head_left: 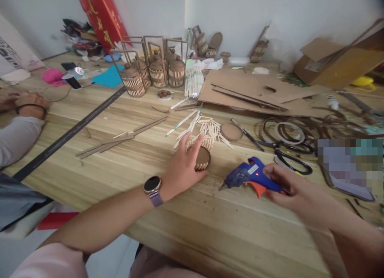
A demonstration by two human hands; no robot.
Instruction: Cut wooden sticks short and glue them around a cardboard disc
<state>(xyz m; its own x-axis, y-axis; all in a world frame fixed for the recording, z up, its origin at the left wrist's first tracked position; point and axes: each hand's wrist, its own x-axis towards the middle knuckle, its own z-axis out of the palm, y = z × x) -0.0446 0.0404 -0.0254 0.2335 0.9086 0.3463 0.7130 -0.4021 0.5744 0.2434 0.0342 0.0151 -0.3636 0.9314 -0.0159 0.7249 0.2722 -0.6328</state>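
Observation:
My left hand [183, 166], with a watch on the wrist, reaches over a small round brown base [203, 158] ringed with short upright wooden sticks. Its fingers are spread around the base's left side and the thumb lies by the near rim. A blue hot glue gun [250, 175] with an orange trigger is in my right hand [280, 186], its nozzle pointing left above the table. Just behind the base is a loose pile of short sticks [210, 128]. Beside that pile lies another round brown piece [231, 131].
Finished lantern-like baskets [159, 72] stand at the back, near cardboard sheets [240, 90]. Black scissors [292, 160], a tape roll [289, 133] and a pixelated flat object [351, 170] lie right. Brown strips [120, 140] lie left. Another person's hands [30, 102] are at far left.

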